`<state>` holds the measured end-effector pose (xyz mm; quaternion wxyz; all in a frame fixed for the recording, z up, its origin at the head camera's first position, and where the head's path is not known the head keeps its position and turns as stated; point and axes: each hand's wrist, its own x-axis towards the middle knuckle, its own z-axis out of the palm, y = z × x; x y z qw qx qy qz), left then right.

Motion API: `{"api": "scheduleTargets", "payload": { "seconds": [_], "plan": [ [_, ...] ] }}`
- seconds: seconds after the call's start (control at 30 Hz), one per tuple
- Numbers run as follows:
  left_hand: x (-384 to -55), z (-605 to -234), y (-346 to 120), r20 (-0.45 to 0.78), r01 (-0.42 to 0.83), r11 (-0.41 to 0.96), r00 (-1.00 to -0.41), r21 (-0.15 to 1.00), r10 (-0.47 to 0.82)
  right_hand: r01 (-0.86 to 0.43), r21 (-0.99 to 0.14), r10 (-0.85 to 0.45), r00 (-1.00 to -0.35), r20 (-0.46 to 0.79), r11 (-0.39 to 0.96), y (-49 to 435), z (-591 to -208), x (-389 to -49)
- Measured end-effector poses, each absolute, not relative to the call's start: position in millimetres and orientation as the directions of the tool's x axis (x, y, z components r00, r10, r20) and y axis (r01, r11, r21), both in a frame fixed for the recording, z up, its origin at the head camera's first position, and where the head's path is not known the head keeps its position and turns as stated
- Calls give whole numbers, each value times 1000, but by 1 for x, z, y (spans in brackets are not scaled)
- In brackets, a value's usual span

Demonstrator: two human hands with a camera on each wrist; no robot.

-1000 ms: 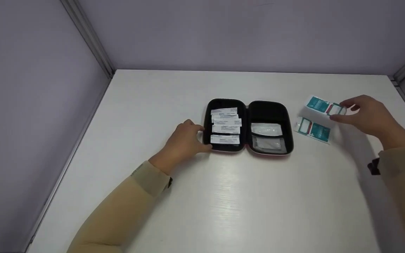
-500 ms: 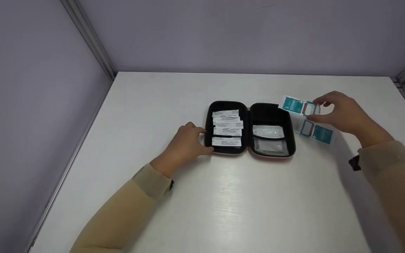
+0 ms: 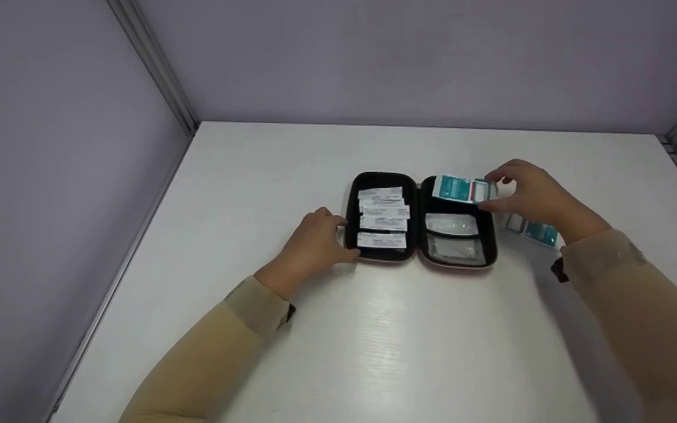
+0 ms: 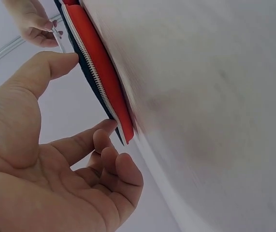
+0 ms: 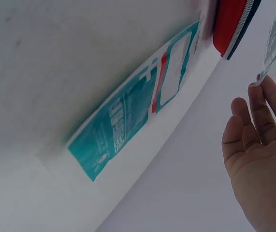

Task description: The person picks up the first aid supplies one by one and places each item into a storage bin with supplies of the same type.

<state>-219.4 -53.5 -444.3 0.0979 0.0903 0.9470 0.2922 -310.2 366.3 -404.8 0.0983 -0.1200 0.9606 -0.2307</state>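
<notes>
A zippered case (image 3: 418,252) lies unfolded on the white table, its outer shell red in the wrist views. My left hand (image 3: 315,238) holds its left side, thumb and index fingertip at the zipper edge, the other fingers curled in the left wrist view. My right hand (image 3: 529,194) pinches a teal-and-white packet (image 3: 455,188) by its right end, over the top of the case's right half. Beneath that hand a second teal-and-white packet (image 5: 123,116) lies on the table, partly covered in the head view.
Several white strip packets (image 3: 382,241) lie in the case's left half. Clear packets (image 3: 451,224) sit in pockets of its right half. The table's back edge (image 3: 338,124) meets a grey-violet wall, with another wall on the left.
My right hand has carried the pinched packet leftward, from above the other packet to over the case's right half. My left hand has stayed at the case's left side.
</notes>
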Motion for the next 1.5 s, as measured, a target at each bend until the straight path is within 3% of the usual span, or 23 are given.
{"api": "scheduleTargets", "payload": {
  "seconds": [0.93,1.5],
  "plan": [
    [-218,-443,-51,-124,140,817,-961,560,249,-197,-430,-302,-934,-191,881,356,-410,-304],
    [-220,-440,-58,-136,125,816,-961,565,241,-186,-401,-271,-948,-166,897,392,-398,-292]
  ]
}}
